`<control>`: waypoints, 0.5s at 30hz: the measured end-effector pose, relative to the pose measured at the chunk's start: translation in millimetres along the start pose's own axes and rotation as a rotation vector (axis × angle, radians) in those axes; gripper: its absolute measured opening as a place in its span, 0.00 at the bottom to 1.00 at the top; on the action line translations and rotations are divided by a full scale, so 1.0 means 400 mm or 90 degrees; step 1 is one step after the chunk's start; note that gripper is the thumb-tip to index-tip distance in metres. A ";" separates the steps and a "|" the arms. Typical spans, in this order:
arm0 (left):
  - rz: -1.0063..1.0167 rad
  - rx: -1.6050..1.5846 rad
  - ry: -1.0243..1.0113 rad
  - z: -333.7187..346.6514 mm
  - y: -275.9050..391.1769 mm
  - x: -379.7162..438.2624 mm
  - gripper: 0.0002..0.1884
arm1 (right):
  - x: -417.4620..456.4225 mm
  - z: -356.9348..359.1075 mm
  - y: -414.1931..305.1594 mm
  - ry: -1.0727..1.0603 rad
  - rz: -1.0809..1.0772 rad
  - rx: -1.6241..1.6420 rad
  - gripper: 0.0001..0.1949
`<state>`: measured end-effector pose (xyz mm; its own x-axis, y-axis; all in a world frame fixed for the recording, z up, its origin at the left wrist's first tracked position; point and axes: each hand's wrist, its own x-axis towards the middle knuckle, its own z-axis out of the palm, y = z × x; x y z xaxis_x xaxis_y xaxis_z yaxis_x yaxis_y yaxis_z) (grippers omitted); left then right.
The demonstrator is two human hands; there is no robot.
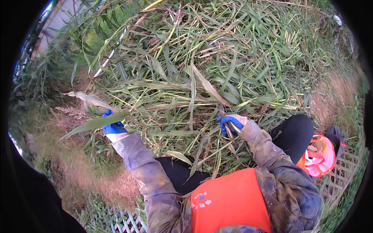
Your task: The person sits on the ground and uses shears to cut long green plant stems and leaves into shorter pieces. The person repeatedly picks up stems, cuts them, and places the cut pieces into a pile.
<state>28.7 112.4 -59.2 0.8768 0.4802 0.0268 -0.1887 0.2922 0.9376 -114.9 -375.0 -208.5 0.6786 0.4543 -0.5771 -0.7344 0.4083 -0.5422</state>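
Observation:
A heap of cut, long-leaved grass stalks [250, 67] with some reddish seed heads [77, 113] lies in front of me. On the heap's left side, my left hand [113, 125], in a blue glove, is curled around stalks. A long green leaf [99, 124] crosses in front of its fingers and partly hides the grip. My right hand [232, 122], also blue-gloved, grips a dark hand tool [230, 133], apparently pruning shears. Its dark tip pokes out above the fingers, close to the stalks; the handles show below. Whether its blades are apart cannot be made out.
My bent knee [293, 137] borders the heap at right. Beyond it sits a pink-and-orange bag [319, 157] beside a dark shoe [335, 137]. Lattice pavers [345, 169] and dry grass [102, 183] surround the heap. A pale stick [106, 62] leans at upper left.

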 end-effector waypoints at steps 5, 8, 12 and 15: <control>0.006 0.018 0.028 -0.006 -0.003 0.007 0.15 | 0.042 0.035 0.024 -0.057 0.019 -0.083 0.15; -0.028 -0.019 -0.005 -0.015 0.008 0.001 0.15 | 0.070 0.082 0.015 -0.024 -0.001 -0.089 0.14; -0.005 -0.014 -0.019 -0.006 0.005 -0.016 0.15 | 0.108 0.115 -0.001 0.045 -0.008 -0.157 0.12; 0.008 -0.004 0.080 -0.019 0.013 -0.029 0.13 | 0.104 0.134 0.010 0.020 0.017 -0.150 0.08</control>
<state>14.2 114.7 -57.3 0.8116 0.5842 -0.0053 -0.2030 0.2905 0.9351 -90.1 -312.0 -202.1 0.6612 0.4366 -0.6101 -0.7323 0.1992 -0.6512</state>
